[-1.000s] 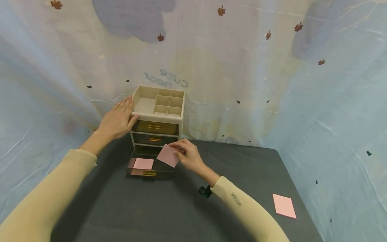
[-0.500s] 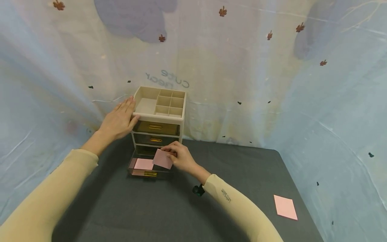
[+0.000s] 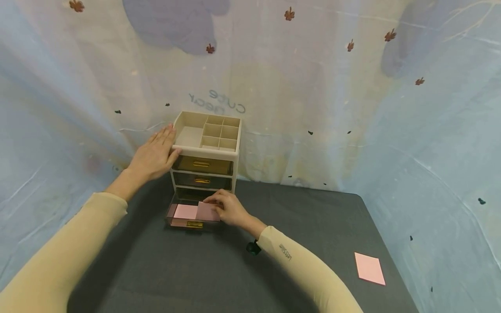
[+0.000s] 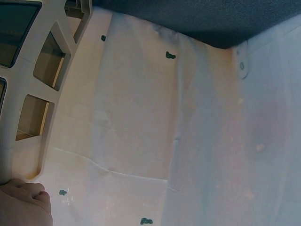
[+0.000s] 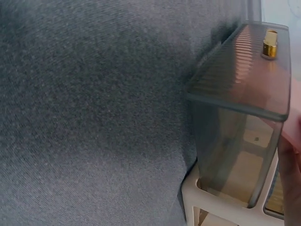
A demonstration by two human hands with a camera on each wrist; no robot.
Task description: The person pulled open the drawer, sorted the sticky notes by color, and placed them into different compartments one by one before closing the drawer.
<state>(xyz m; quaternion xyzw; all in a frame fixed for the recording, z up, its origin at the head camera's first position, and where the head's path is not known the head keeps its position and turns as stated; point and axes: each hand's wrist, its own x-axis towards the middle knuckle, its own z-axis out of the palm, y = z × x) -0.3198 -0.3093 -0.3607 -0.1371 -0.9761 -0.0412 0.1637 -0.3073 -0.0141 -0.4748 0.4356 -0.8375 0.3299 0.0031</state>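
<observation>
A cream desktop organizer [image 3: 205, 153] with smoky see-through drawers stands at the back of the table. My left hand [image 3: 153, 157] rests against its upper left side, fingers extended and thumb at the front edge. The bottom drawer [image 3: 213, 226] is pulled out, and a pink sticky note pad [image 3: 185, 211] lies in its left part. Over the drawer's right part, my right hand [image 3: 231, 208] pinches another pink sticky note pad [image 3: 206, 211] by its right side. In the right wrist view, that held pad [image 5: 295, 113] partly shows behind the drawer wall, and most of the hand is cut off.
A further pink sticky note pad [image 3: 369, 268] lies near the right edge of the dark grey table [image 3: 305, 226]. Two upper drawers with gold handles are closed, and the divided top tray [image 3: 192, 135] is open above. A patterned curtain [image 3: 274, 108] hangs close behind and at both sides.
My right hand has moved left and down with its sticky note pad, from above the drawer's right edge down into the drawer, beside the other pad. The left hand stays in place.
</observation>
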